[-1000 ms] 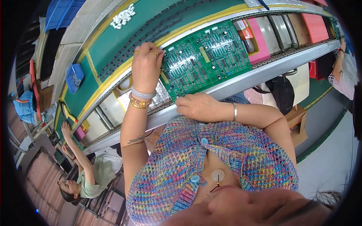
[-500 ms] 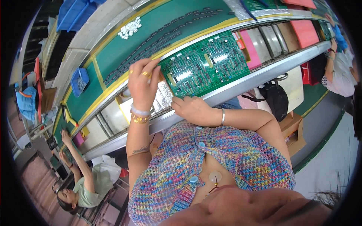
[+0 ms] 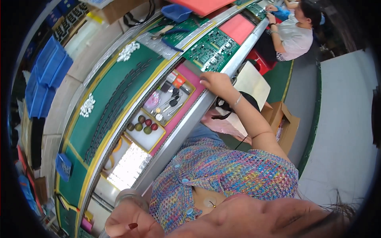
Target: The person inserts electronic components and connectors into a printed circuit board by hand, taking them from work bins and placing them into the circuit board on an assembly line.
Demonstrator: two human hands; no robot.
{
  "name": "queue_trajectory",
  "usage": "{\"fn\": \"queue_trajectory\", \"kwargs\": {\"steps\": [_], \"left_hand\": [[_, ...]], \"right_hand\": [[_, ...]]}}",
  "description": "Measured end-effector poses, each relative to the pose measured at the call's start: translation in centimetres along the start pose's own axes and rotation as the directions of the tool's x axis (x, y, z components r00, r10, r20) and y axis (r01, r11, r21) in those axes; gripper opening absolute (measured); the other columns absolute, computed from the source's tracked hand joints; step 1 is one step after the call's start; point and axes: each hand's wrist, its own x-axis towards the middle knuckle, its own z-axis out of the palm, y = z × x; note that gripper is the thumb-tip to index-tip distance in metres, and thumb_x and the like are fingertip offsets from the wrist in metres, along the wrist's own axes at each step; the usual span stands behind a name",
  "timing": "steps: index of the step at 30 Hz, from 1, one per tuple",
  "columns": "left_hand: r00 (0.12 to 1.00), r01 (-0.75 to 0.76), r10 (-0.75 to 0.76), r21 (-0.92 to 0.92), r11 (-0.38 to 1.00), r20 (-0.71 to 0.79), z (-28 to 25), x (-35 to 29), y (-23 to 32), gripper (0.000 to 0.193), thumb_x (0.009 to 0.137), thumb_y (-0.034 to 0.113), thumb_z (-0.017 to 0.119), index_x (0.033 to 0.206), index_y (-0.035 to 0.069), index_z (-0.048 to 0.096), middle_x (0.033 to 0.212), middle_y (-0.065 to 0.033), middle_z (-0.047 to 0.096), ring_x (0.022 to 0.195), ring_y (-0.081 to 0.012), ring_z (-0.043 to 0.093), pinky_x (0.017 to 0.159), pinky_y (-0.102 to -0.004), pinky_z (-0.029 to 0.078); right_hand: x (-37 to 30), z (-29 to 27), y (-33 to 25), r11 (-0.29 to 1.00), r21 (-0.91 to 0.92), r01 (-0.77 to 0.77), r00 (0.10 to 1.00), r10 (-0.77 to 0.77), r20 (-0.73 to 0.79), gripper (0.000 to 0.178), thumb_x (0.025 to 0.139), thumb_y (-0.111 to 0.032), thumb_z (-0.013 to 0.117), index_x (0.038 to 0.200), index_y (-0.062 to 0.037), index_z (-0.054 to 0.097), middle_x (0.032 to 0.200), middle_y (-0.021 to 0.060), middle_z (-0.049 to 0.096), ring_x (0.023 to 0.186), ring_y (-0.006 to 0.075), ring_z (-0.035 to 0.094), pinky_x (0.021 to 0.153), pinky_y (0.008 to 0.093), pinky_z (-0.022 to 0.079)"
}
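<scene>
A green circuit board (image 3: 214,48), crowded with small parts, lies on the rails of the line at the upper middle. My right hand (image 3: 217,84) rests by its near left corner, on the metal front rail (image 3: 190,107). Its fingers are bent loosely, some tips out of sight, and no object shows in its grasp. Close to the lower edge, my left hand (image 3: 133,220) is raised off the line, palm partly turned up, fingers loosely apart and empty. Part of that hand is cut off by the picture's edge.
Between the rails lie a yellow-edged tray (image 3: 174,97) of small items and another with round brownish-green balls (image 3: 147,127). Behind are rows of black strips (image 3: 115,99), white parts (image 3: 87,105), a blue bin (image 3: 63,166) and pliers (image 3: 168,33). A co-worker (image 3: 291,33) sits upper right.
The circuit board has shifted right along the rails, my right hand with it, uncovering the trays below. My left hand has left the board and come back toward me. The view has turned.
</scene>
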Motion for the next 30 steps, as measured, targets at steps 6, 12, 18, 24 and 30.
{"fn": "queue_trajectory", "kwargs": {"steps": [6, 12, 18, 24, 30], "left_hand": [[0.781, -0.007, -0.113, 0.190, 0.982, 0.614, 3.0, 1.1, -0.4, 0.070, 0.080, -0.001, 0.067, 0.141, 0.004, 0.032, 0.137, -0.0157, 0.035, 0.086, -0.0198, 0.049, 0.068, -0.0298, 0.055], [0.766, 0.178, -0.248, 0.174, 0.968, 0.593, 3.1, 3.0, 2.4, 0.066, 0.081, 0.001, 0.067, 0.139, 0.003, 0.034, 0.133, -0.0166, 0.038, 0.085, -0.0203, 0.050, 0.068, -0.0298, 0.054], [0.701, 0.385, -0.408, 0.170, 0.907, 0.585, 1.1, 4.1, 4.3, 0.063, 0.082, 0.003, 0.066, 0.137, 0.002, 0.036, 0.130, -0.0174, 0.041, 0.084, -0.0209, 0.052, 0.068, -0.0298, 0.054], [0.561, 0.541, -0.557, 0.237, 0.807, 0.613, 0.8, 5.7, 5.1, 0.059, 0.083, 0.005, 0.066, 0.134, 0.000, 0.037, 0.126, -0.0183, 0.045, 0.083, -0.0214, 0.053, 0.068, -0.0299, 0.054], [0.416, 0.650, -0.667, 0.311, 0.693, 0.618, -0.7, 6.3, 3.2, 0.056, 0.083, 0.007, 0.066, 0.132, 0.000, 0.039, 0.123, -0.0191, 0.047, 0.082, -0.0218, 0.054, 0.068, -0.0299, 0.054]], "right_hand": [[5.1, -2.1, 10.0, 0.970, -0.084, -0.228, 0.968, 0.217, -0.127, 0.027, 0.085, -0.033, 0.061, 0.104, -0.0141, 0.068, 0.094, 0.0099, 0.070, 0.089, 0.0285, 0.067, 0.076, 0.0406, 0.053], [8.4, -2.0, 12.6, 0.968, -0.089, -0.234, 0.941, 0.202, -0.272, 0.026, 0.083, -0.032, 0.063, 0.102, -0.0148, 0.069, 0.094, 0.0115, 0.070, 0.086, 0.0308, 0.067, 0.075, 0.0426, 0.053], [4.0, -0.9, -5.3, 0.977, 0.125, 0.171, 0.972, -0.188, 0.143, 0.033, 0.085, -0.027, 0.058, 0.115, -0.0147, 0.065, 0.102, 0.0105, 0.068, 0.091, 0.0302, 0.065, 0.080, 0.0429, 0.051], [-0.1, 6.2, -16.1, 0.520, 0.411, 0.749, 0.566, -0.825, 0.011, 0.026, 0.085, -0.025, 0.063, 0.107, -0.0130, 0.061, 0.093, 0.0063, 0.063, 0.087, 0.0271, 0.063, 0.070, 0.0424, 0.051], [0.2, 9.9, -19.6, 0.363, 0.411, 0.836, 0.421, -0.905, -0.057, 0.019, 0.083, -0.026, 0.063, 0.095, -0.0109, 0.062, 0.088, 0.0067, 0.063, 0.083, 0.0280, 0.063, 0.065, 0.0419, 0.049]]}}
